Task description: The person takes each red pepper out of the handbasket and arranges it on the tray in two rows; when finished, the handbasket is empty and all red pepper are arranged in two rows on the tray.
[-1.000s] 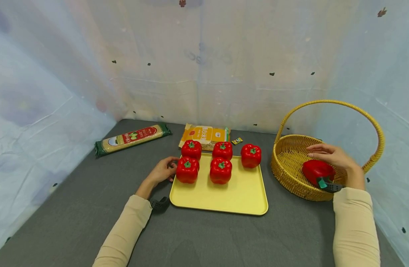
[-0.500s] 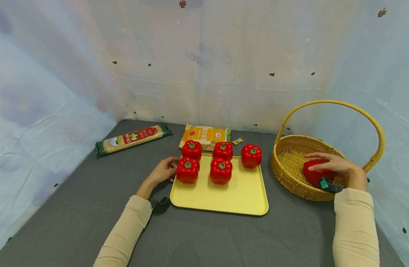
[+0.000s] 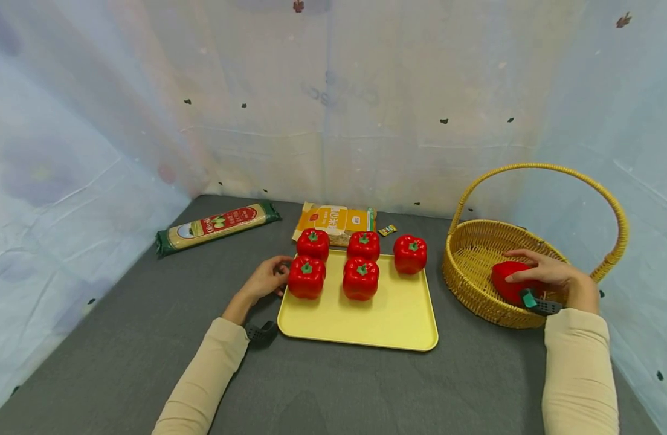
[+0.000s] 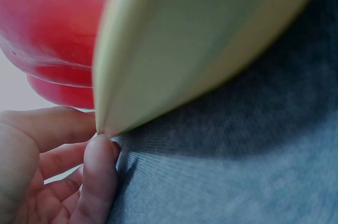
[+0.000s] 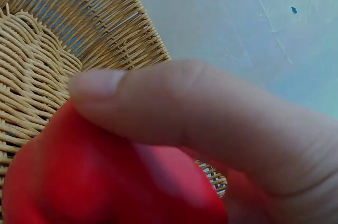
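Note:
In the head view, my left hand (image 3: 265, 279) is at the left edge of a yellow tray (image 3: 388, 320), thumb and fingers pinching its rim (image 4: 108, 113) in the left wrist view. Several red bell peppers with green stems stand upright on the tray, one pepper (image 3: 306, 279) right beside that hand. Over on the right, my right hand (image 3: 551, 272) reaches into a wicker basket (image 3: 475, 297) and grips another bell pepper (image 3: 506, 283) lying on its side. The right wrist view shows the thumb (image 5: 179, 102) laid across this pepper; the other fingers are mostly hidden.
The basket's tall arched handle (image 3: 534, 165) rises above the right hand. Behind the tray lie an orange grain packet (image 3: 333, 219) and a small yellow sachet (image 3: 387, 229). A long green-ended pasta packet (image 3: 219, 225) lies at the back left. Pale curtains surround the grey table.
My right hand has lowered onto the bell pepper in the basket and closed round it, shifting it slightly. The left hand stays at the tray's edge.

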A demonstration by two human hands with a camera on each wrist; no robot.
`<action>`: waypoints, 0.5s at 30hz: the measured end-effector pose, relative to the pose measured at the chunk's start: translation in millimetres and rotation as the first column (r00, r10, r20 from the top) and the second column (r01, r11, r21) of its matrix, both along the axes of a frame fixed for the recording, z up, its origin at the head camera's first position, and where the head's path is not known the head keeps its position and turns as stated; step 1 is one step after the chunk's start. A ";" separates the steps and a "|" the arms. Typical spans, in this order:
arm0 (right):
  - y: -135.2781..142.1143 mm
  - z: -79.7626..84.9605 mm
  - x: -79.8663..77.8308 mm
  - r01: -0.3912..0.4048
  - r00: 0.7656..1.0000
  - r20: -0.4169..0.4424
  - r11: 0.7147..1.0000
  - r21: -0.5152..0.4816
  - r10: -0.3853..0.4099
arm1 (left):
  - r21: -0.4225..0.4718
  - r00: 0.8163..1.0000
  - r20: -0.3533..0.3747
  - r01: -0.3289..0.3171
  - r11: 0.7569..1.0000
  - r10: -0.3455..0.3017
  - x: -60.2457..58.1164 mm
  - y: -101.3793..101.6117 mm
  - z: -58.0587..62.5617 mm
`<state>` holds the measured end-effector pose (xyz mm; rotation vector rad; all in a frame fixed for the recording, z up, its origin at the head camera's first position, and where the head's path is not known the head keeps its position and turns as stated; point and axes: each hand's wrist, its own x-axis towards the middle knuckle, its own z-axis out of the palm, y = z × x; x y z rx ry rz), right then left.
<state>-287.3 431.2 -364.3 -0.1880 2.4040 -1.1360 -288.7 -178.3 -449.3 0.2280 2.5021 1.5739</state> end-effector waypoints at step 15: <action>-6.5 4.3 5.5 0.048 0.999 0.008 0.996 0.072 -0.049 | -0.001 1.000 -0.005 0.000 1.000 0.000 -0.2 0.2 0.5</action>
